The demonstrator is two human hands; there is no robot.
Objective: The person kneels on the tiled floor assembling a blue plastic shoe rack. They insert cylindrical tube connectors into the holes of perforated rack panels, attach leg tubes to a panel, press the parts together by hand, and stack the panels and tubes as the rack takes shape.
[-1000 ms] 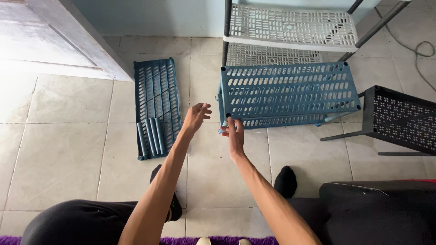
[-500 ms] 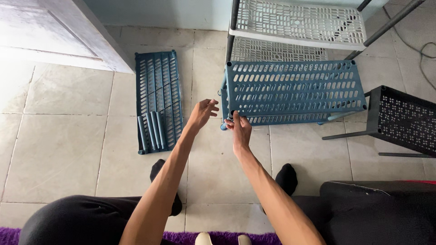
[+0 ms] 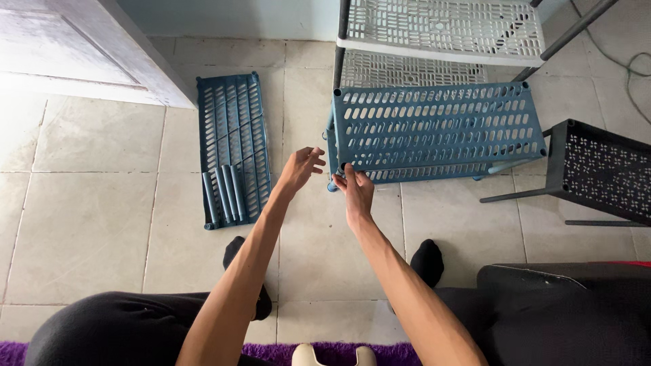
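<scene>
Head view. Your right hand [image 3: 355, 192] is at the near left corner of the blue slotted shelf [image 3: 434, 125], fingers pinched around the corner socket; whether they also hold a small part there you cannot tell. Your left hand [image 3: 298, 169] hovers just beside that corner, fingers spread and loose, gripping nothing.

The shelf stands raised on the tiled floor [image 3: 95, 217] in front of a white shelf rack [image 3: 441, 30]. A second blue tier shows beneath its front edge, so two levels look joined.

Left to do, by my judgement: a spare blue shelf panel [image 3: 232, 129] lies flat on the floor, well apart to the left, with a bundle of blue tubes [image 3: 222, 194] resting on its near end, unfitted. Assembly looks partway through.

A black perforated stand [image 3: 600, 173] sits at the right, near the blue shelf's end.
</scene>
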